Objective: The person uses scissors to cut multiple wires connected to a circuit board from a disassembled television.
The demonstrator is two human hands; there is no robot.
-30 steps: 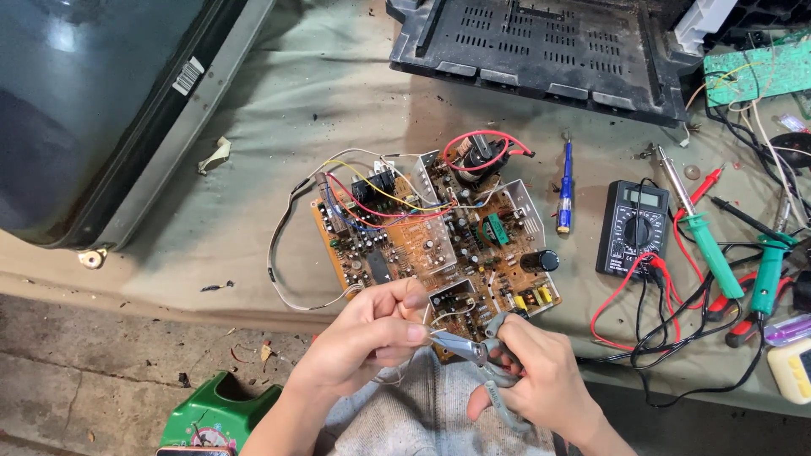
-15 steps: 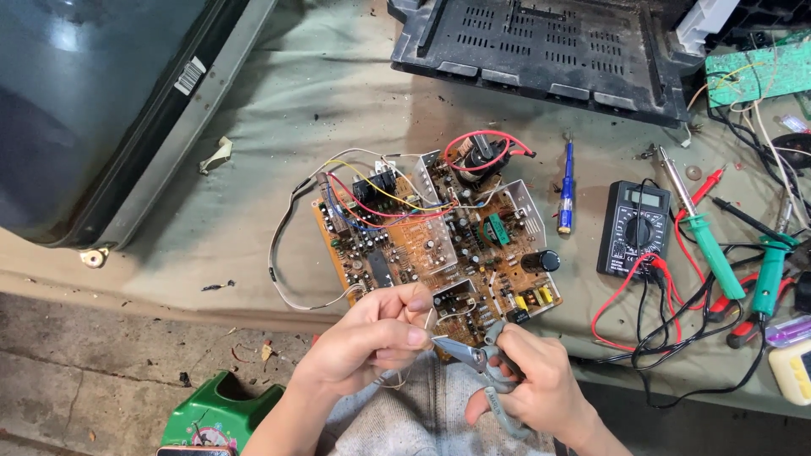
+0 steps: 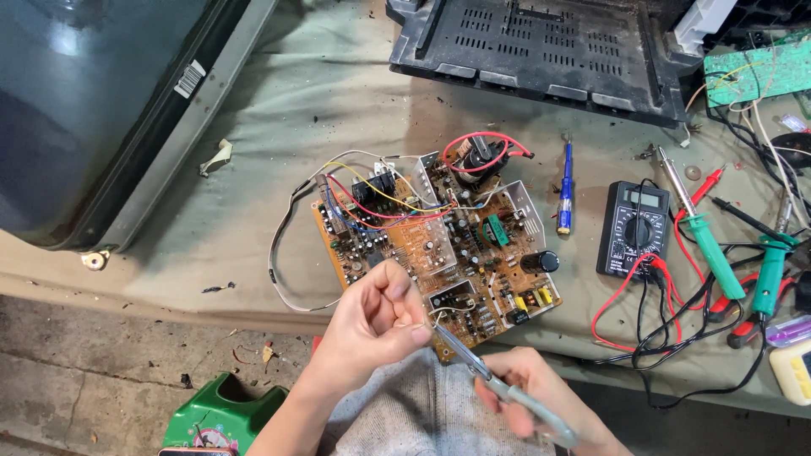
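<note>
Upper left: the dark screen of a cathode-ray television (image 3: 76, 110) lies tilted against the cloth-covered workbench (image 3: 279, 110). Lower left, a green plastic stool (image 3: 215, 418) stands on the floor. Lower centre: the left hand (image 3: 372, 325) pinches a thin white wire (image 3: 422, 319) between thumb and forefinger, apparently to hold it taut for the blades. The right hand (image 3: 532, 401) is closed around the handles of grey scissors (image 3: 473, 365), whose tips meet the wire just in front of the brown circuit board (image 3: 439, 245) (component side up, at frame centre). Further right lie a blue screwdriver (image 3: 564, 190), a black multimeter (image 3: 634, 228) and a green-handled soldering iron (image 3: 705, 245), near at hand.
</note>
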